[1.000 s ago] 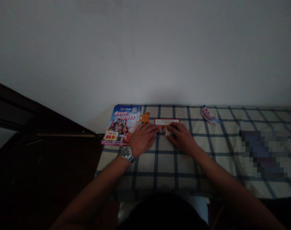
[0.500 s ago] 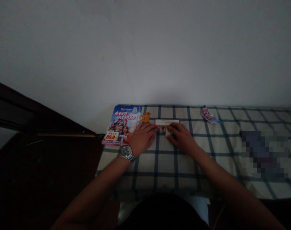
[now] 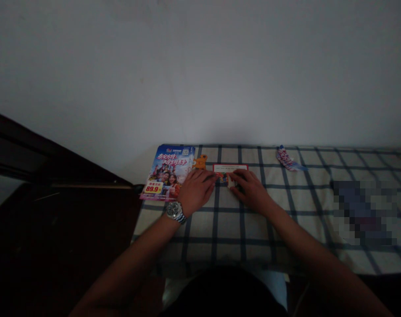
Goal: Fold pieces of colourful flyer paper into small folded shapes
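Card (image 3: pixel 229 167) seemingly touched by right hand (image 3: pixel 251 190)

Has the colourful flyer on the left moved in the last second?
No. The colourful flyer keeps its place at the far left edge of the checked cloth, beside the left hand.

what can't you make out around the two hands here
Head view:
red-bordered white card: print too small; near edge under left hand and right hand.
small colourful piece: mostly covered by both hands.
blue-checked cloth: pixelated patch at its right.
orange cut-out figure: too dim to identify.
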Demonstrator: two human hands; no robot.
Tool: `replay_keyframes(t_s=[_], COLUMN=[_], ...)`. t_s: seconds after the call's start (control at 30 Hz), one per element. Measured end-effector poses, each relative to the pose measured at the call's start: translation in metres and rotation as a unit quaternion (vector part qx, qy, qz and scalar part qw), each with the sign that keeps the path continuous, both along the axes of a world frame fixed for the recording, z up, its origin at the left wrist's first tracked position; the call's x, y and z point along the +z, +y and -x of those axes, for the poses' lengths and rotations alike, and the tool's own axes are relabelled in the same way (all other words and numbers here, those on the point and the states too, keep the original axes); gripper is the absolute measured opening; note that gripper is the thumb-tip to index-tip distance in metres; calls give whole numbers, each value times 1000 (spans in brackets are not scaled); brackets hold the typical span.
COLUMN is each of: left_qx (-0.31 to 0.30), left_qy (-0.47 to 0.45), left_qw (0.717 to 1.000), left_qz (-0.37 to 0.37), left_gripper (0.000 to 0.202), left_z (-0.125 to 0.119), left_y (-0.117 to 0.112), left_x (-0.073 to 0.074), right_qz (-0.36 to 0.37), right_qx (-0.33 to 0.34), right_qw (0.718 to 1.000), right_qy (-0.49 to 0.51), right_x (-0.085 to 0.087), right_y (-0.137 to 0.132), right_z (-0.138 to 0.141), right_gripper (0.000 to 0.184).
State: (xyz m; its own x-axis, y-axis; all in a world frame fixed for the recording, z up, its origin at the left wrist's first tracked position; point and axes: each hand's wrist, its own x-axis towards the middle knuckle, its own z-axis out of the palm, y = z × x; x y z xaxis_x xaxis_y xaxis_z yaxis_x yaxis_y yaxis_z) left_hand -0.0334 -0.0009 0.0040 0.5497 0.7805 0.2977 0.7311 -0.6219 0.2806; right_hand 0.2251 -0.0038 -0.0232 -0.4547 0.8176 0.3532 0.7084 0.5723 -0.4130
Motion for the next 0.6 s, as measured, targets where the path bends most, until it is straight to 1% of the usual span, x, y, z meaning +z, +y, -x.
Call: replay_keyframes(t_s=[0.3, 0.6], left_qx=[11, 20], left_qy=[11, 27], left_qw=[1000, 999], left_qz=[-5, -10], left_gripper=[33, 36], left_z=[-2, -5], left_y=[-1, -2], left_x=[1, 1], right_qz=[1, 1], right_qx=[1, -3], right_qw=[1000, 1000], right_qy=[3, -1], right_x=[-1, 1], right_y=[0, 0], right_z=[0, 1], right_gripper=[46, 46])
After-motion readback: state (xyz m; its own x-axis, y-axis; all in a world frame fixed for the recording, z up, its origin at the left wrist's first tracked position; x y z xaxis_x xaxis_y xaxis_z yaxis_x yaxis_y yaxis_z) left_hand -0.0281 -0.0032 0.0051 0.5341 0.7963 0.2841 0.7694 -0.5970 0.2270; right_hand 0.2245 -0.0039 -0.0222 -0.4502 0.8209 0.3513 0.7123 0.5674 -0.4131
